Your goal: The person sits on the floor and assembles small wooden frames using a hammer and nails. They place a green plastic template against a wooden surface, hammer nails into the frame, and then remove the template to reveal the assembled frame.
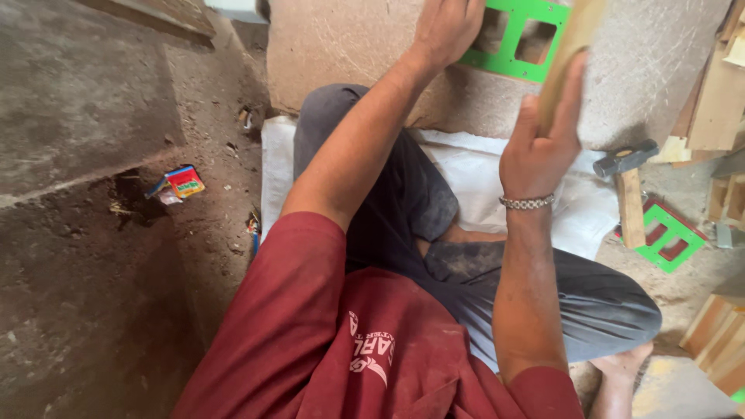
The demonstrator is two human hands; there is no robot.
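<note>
I'm looking down at a dusty dirt floor, with a white sack spread on it where I sit cross-legged in a red shirt and grey trousers. Far and centre, a rough tan board stands up against my knees, and a green frame with rectangular cut-outs lies flat on its face near the top edge of view. My left hand rests on the board just left of that frame, fingers bent and pressed against it; the fingertips run out of view, so I cannot tell whether they grip the frame's edge or only touch it. My right hand, with a metal bracelet at the wrist, is raised to the right of the frame and closed around a pale wooden handle, thumb up along its side; the handle slants up and out of view, so its head is unseen. To the right on the floor lies a hammer with a wooden shaft, just beside a second green frame. Pale wood offcuts are stacked at the far right. To the left, well apart from me, a small colourful box lies on the dirt.
</note>
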